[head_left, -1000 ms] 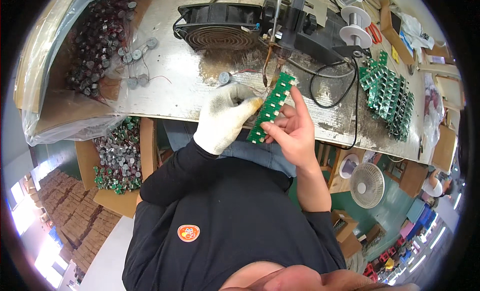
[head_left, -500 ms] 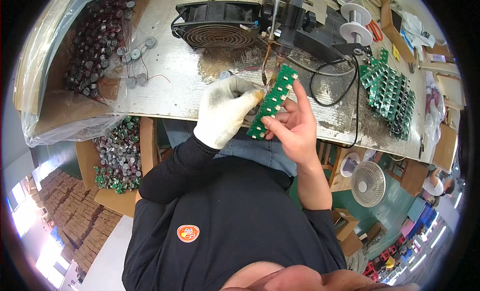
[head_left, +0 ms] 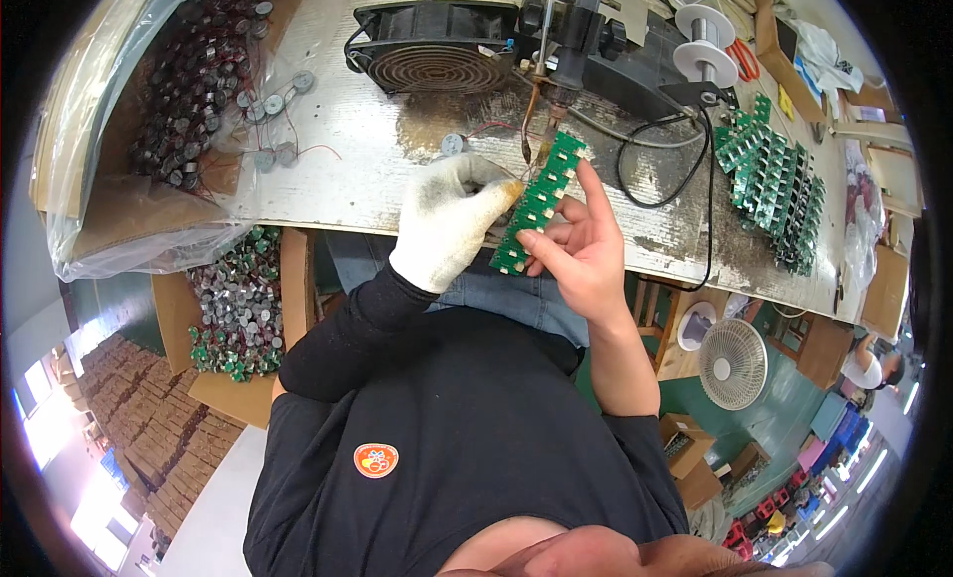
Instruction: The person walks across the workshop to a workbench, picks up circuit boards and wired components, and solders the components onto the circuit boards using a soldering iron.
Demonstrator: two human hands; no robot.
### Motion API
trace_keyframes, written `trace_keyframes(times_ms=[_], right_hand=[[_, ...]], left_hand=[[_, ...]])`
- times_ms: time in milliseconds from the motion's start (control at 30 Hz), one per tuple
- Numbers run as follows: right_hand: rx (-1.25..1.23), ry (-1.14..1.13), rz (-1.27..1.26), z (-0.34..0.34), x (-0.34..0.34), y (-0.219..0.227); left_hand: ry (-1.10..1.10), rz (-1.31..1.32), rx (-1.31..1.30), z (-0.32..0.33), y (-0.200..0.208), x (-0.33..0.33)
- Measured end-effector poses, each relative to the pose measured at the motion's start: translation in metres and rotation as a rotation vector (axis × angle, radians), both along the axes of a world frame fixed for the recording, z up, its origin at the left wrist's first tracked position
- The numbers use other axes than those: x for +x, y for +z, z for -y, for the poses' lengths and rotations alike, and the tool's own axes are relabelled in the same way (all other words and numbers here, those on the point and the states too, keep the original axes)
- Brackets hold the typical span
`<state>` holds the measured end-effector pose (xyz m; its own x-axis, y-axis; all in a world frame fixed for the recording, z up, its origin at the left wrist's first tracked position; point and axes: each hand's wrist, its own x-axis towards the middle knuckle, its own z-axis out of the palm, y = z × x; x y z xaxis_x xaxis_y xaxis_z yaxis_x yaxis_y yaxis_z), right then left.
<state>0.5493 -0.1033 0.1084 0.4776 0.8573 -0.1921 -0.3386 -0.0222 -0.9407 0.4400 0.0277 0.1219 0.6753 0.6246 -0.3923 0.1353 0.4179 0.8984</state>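
My right hand, bare, grips a green circuit board strip with small pale connectors along it. The strip is tilted, its far end close to the soldering iron tip. My left hand, in a whitish glove, is closed, thumb and forefinger pinched beside the strip's left edge. A thin wire seems to be in that pinch; the fingertips partly hide it. Just beyond the glove lies a small round motor, its red wire running right toward the iron.
A black fan stands behind my hands, solder spools to its right. Finished-looking green board strips are stacked at right. A plastic-lined box of motors is at left; another box below holds motors with green boards. A black cable loops over the table edge.
The board strip and my right hand have shifted very slightly left. Both hands keep their hold, and more of the small motor shows beyond the glove.
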Motion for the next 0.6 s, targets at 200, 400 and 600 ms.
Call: trace_keyframes(times_ms=[200, 400, 600], right_hand=[[0.018, -0.002, -0.007, 0.0016, -0.0008, 0.0001], [0.026, 0.008, -0.002, 0.002, -0.0002, -0.0002], [0.026, 0.01, 0.018, 0.0017, 0.0018, 0.0009]], left_hand=[[-0.027, -0.024, 0.193, -0.0006, 0.0038, 0.0011], [-0.011, 0.012, 0.085, 0.0006, 0.0022, 0.0035], [-0.039, -0.014, 0.054, -0.0012, 0.0082, 0.0058]])
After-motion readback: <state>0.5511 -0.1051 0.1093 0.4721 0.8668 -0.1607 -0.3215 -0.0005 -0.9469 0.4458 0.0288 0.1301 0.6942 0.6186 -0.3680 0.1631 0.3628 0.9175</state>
